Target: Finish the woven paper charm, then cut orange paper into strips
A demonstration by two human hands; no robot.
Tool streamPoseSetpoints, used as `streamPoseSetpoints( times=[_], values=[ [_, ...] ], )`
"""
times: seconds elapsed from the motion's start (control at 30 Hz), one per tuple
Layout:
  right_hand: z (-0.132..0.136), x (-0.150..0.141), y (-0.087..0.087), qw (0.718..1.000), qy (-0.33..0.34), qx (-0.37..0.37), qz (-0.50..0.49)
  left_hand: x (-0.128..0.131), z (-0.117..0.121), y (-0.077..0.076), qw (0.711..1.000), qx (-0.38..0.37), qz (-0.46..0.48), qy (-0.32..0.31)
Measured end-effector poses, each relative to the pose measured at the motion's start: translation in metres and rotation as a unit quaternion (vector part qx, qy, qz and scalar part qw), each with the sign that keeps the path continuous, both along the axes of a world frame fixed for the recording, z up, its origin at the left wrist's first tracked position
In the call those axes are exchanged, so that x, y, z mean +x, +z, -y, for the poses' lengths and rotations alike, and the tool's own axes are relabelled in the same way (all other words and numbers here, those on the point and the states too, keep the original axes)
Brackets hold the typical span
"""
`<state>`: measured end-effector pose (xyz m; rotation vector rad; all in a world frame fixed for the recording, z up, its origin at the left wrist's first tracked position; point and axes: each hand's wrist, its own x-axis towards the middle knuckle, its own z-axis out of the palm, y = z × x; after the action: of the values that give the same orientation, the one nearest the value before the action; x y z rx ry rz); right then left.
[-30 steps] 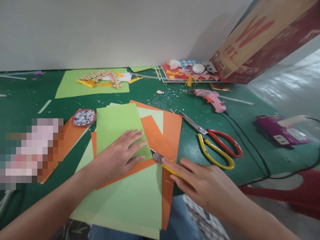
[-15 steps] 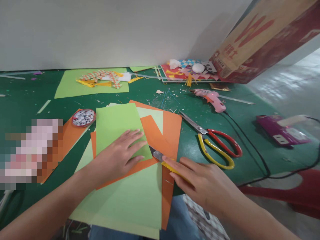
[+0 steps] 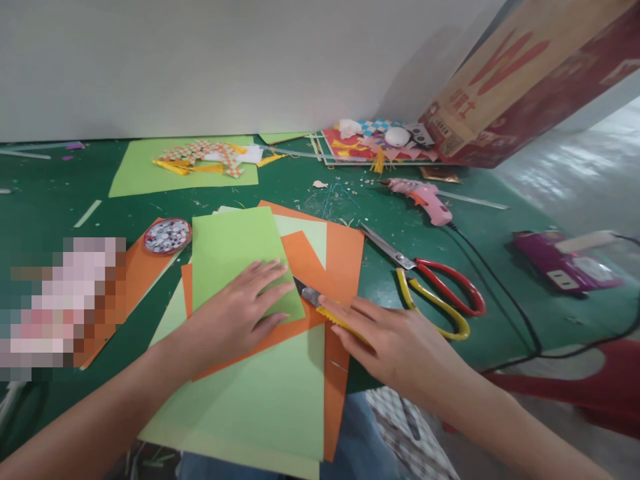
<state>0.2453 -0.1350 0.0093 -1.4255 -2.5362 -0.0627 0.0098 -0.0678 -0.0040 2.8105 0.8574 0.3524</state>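
Note:
My left hand [image 3: 255, 293] lies flat on a bright green sheet of paper [image 3: 233, 240], fingers spread, close to its right edge. In my right hand [image 3: 387, 333] is a yellow utility knife [image 3: 345, 323], its blade out and pointing up and to the left. The blade lies along the green sheet's right edge, just beside my left fingertips. Beneath the green sheet is an orange sheet [image 3: 305, 257], on top of a pale green sheet [image 3: 250, 400] and a larger orange sheet [image 3: 347, 267].
Scissors [image 3: 405, 260] with red and yellow handles lie right of the papers. Beyond them are a pink glue gun [image 3: 425, 200] and a purple power box [image 3: 565, 260]. A round tub of googly eyes [image 3: 167, 235] stands left. Paper crafts [image 3: 200, 157] and a paper bag [image 3: 505, 87] are behind.
My right hand has slid the knife a little up and to the left along the green sheet's edge. My left hand stays in place.

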Motion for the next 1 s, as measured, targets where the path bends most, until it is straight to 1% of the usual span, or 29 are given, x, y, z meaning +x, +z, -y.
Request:
streamPoseSetpoints(
  times=[0.27, 0.5, 0.63, 0.73, 0.8, 0.87, 1.0],
  values=[
    [-0.012, 0.000, 0.000, 0.999, -0.008, -0.030, 0.012, 0.000, 0.000, 0.000, 1.000, 0.007, -0.004, -0.003],
    [-0.012, -0.002, 0.001, 1.000, -0.008, 0.001, 0.017, -0.001, -0.001, 0.001, 1.000, 0.013, -0.006, -0.007],
    [-0.004, -0.004, 0.006, 0.999, -0.005, 0.017, 0.027, 0.001, 0.001, 0.006, 0.998, 0.059, -0.006, -0.026],
    [0.002, -0.005, 0.007, 0.999, 0.005, 0.012, 0.030, 0.003, 0.000, 0.007, 0.993, 0.108, 0.016, -0.042],
    [0.005, -0.005, 0.005, 1.000, 0.007, 0.005, 0.027, 0.003, -0.003, 0.006, 0.991, 0.123, 0.023, -0.048],
    [0.006, -0.005, 0.003, 1.000, 0.007, 0.004, 0.021, 0.002, -0.006, 0.003, 0.992, 0.119, 0.013, -0.032],
    [0.005, -0.005, 0.001, 1.000, 0.006, 0.012, 0.013, 0.001, -0.008, -0.004, 0.996, 0.091, -0.015, 0.018]
  ],
)
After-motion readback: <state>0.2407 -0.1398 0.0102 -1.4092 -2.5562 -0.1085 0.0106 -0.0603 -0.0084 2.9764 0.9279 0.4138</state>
